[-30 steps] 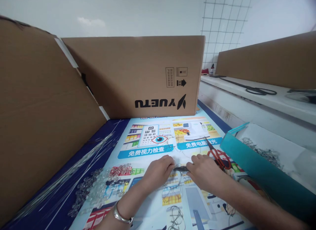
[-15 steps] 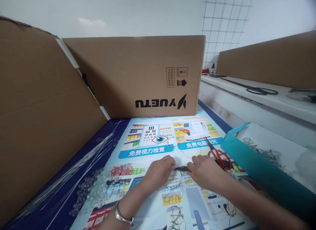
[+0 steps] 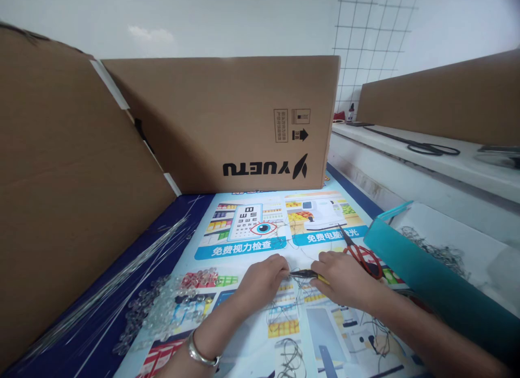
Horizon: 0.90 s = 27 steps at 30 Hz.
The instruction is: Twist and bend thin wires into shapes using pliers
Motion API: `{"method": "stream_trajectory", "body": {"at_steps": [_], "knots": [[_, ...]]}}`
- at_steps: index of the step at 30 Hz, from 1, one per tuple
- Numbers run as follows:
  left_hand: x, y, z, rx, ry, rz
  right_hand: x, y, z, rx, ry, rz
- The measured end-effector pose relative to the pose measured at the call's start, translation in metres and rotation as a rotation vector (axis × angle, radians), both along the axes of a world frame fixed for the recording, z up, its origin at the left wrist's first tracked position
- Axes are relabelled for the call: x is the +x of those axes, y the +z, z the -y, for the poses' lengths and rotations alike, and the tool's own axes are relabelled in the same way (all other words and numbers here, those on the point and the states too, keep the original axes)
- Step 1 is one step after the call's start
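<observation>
My right hand (image 3: 341, 278) is closed around the yellow handles of small dark-jawed pliers (image 3: 304, 274). Their tips point left and meet the fingertips of my left hand (image 3: 266, 280), which pinches a thin wire, its end mostly hidden by the fingers. Loose loops of wire hang and lie just below the jaws. Nearer to me on the printed sheet rests a small coil of wire (image 3: 291, 357). Beyond my right hand lie scissors (image 3: 361, 259) with red handles, blades pointing away.
Clear beads (image 3: 162, 307) are heaped at left, beside long thin strands (image 3: 122, 280) on the blue cloth. A teal-sided box (image 3: 410, 259) holding wire pieces stands at right. Cardboard panels (image 3: 227, 112) wall off the back and left. Black scissors (image 3: 430, 149) lie on the right ledge.
My right hand has opened its grip slightly around the pliers, and more of the yellow handle shows. The jaws have turned a little; my left hand stays almost in place.
</observation>
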State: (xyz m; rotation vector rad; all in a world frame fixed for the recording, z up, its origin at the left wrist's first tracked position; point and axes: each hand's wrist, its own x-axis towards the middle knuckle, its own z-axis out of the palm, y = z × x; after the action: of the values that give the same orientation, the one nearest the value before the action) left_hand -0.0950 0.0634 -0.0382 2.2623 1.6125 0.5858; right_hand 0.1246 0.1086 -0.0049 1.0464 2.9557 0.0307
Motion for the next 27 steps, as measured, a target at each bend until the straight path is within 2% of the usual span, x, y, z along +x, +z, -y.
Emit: {"method": "stream_trajectory", "body": {"at_steps": [19, 27], "knots": [[-0.0009, -0.0032, -0.0012, -0.018, -0.007, 0.055, -0.0050, 0.0032, 0.0056, 0.091, 0.053, 0.061], [-0.0054, 0.0060, -0.0014, -0.068, -0.045, 0.179, -0.0046, 0.0040, 0.0064, 0.064, 0.024, 0.060]]}}
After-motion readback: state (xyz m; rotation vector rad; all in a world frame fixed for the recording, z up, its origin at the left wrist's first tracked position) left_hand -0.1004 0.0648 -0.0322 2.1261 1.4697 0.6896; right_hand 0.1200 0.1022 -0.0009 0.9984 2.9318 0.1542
